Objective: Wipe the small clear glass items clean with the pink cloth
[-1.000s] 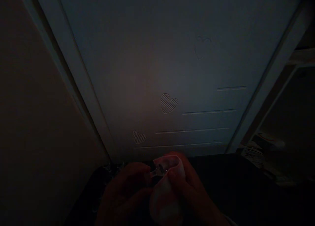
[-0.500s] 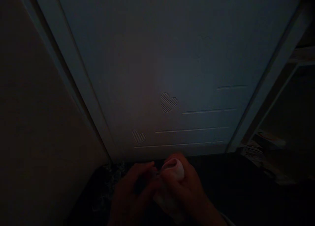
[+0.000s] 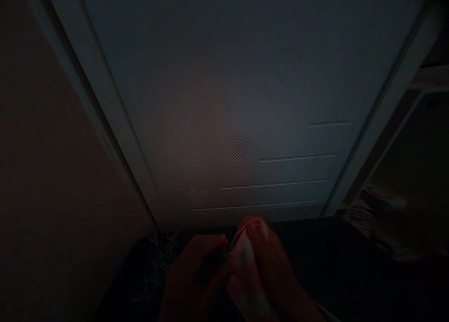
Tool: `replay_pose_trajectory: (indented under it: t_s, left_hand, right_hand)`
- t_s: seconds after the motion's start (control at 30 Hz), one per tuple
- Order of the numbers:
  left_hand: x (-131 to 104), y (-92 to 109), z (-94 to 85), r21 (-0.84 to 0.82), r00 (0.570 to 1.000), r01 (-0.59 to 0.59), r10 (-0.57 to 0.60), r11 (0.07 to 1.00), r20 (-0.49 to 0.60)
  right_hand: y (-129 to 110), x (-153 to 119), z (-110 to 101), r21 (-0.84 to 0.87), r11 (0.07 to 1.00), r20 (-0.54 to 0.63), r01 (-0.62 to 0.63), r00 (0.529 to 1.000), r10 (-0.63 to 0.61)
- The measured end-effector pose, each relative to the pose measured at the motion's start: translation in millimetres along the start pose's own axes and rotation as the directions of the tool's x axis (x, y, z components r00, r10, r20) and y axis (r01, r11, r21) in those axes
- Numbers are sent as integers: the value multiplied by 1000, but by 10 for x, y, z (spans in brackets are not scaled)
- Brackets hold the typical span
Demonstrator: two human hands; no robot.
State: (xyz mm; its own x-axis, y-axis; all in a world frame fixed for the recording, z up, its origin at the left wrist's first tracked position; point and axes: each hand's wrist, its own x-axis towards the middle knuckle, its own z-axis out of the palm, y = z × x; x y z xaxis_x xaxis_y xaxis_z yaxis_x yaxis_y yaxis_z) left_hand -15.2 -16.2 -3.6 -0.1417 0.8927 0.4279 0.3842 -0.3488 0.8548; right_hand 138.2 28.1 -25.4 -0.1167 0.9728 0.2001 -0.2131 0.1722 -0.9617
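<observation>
The scene is very dim. My right hand [image 3: 273, 266] is closed around a pink and white sock-like cloth [image 3: 247, 266], which hangs down from a folded upper edge. Close beside it on the left, my left hand [image 3: 196, 270] is curled, its thumb against or very near the cloth. Between its thumb and index fingertip is a dark patch with a faint glint; what it is, I cannot make out. The lower ends of both hands and of the cloth fade into shadow.
Straight ahead stands a pale door-like panel [image 3: 196, 102] with engraved hearts and lines. A plain wall [image 3: 52, 196] lies on the left. Below it is a dark surface with light curly patterning [image 3: 157, 261]. At right, papers or packets [image 3: 382, 203] lie by a dark shelf-like frame.
The cloth's round opening has turned and folded flatter, and more of its length shows below my right hand. My left hand has shifted slightly. The panel looks a little lighter.
</observation>
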Motion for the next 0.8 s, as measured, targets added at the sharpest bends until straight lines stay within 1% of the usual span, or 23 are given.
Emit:
replay_pose_trajectory:
  t_s: [0.07,0.17,0.2,0.23,0.3,0.33,0.4,0.5,0.57,0.67,0.73,0.8]
  left_hand:
    - [14,-24,-28,4,999,-32,32,999,36]
    - [21,-88,-58,0,995,-101,101,995,24]
    - [19,-102,-61,4,993,-111,111,994,40]
    - [13,-106,-61,12,993,-110,109,994,51]
    - [-2,-77,-47,39,995,-59,56,997,86]
    - [-10,-49,-35,40,998,-32,30,999,59]
    - [-22,17,-8,11,999,-2,2,1000,38]
    - [-15,69,8,-11,999,27,-27,1000,28]
    - [4,50,-6,14,998,38,-38,999,51]
    - [35,-27,-45,50,993,18,-24,999,116]
    - [43,-72,-62,54,991,7,-14,999,133]
    - [38,-91,-64,49,991,11,-18,999,133]
  right_hand:
    - [4,8,14,55,997,-29,-45,998,47]
    - [36,22,29,161,981,-71,-106,990,119]
    - [45,27,33,209,970,-74,-121,988,139]
    - [49,33,36,259,957,-70,-133,985,156]
    - [46,44,38,336,933,-66,-130,985,161]
    - [41,48,36,351,929,-72,-113,986,147]
    - [32,55,29,335,939,-73,-76,992,106]
    - [35,57,15,284,958,-27,-45,998,55]
    - [42,53,8,282,958,-11,-54,998,59]
    - [43,56,2,272,961,1,-48,999,50]
    - [42,73,-3,198,980,5,29,1000,-30]
    - [53,98,-8,83,990,-19,113,994,-111]
